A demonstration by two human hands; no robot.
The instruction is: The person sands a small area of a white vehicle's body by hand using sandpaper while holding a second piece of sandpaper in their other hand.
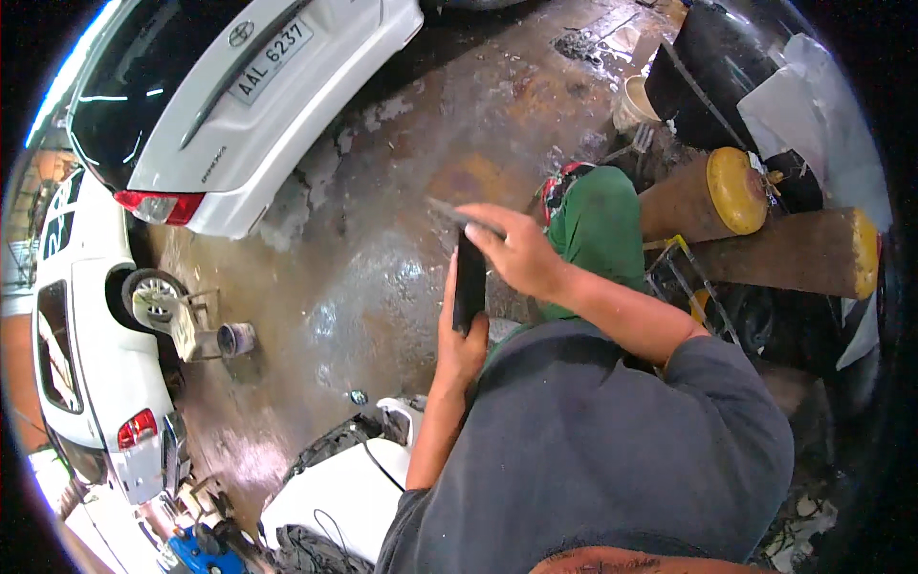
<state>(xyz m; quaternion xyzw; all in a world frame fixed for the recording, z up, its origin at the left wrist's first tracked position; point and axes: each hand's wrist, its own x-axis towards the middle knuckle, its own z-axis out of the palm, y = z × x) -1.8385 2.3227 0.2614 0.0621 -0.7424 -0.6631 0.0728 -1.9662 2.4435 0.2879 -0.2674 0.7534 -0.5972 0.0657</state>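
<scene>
Upright before my torso, a flat black rectangular piece (469, 287) is gripped along its edge by my left hand (455, 352), the fingers lying behind it. Its exact kind does not show; it is about as long as a phone. At its upper end is my right hand (521, 251), closed on a thin grey blade-like strip (449, 209) that points out to the left. The strip lies just above or against the black piece's top; I cannot tell whether they touch. My green-clad knee (602, 225) is behind the right hand.
A white car (277, 105) stands at the far left, another white vehicle (81, 335) left of it. A chair (186, 325) and bucket (235, 340) are nearby. Two brown-and-yellow cylinders (736, 191) lie right, beside a metal frame (684, 273). A white panel (325, 488) lies lower left.
</scene>
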